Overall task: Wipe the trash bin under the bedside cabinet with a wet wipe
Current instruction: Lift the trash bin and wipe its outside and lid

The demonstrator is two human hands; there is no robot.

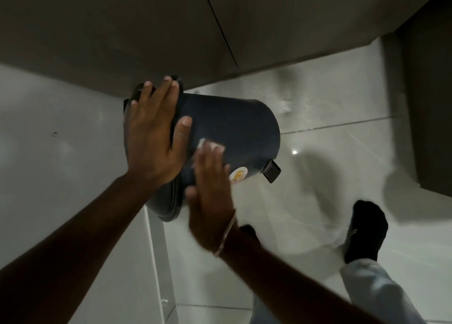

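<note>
A dark blue pedal trash bin is tipped on its side above the floor, lid end toward the left, base and black foot pedal toward the right. My left hand lies flat across its lid end, fingers spread, holding it. A white wet wipe is pressed against the bin's side under the fingers of my right hand, which is motion-blurred. A round yellow-and-white sticker shows on the bin beside that hand.
A dark cabinet front with a thin seam fills the top. A white surface lies at the left. Glossy pale floor tiles spread to the right. My black-socked foot stands at lower right; dark furniture borders the right edge.
</note>
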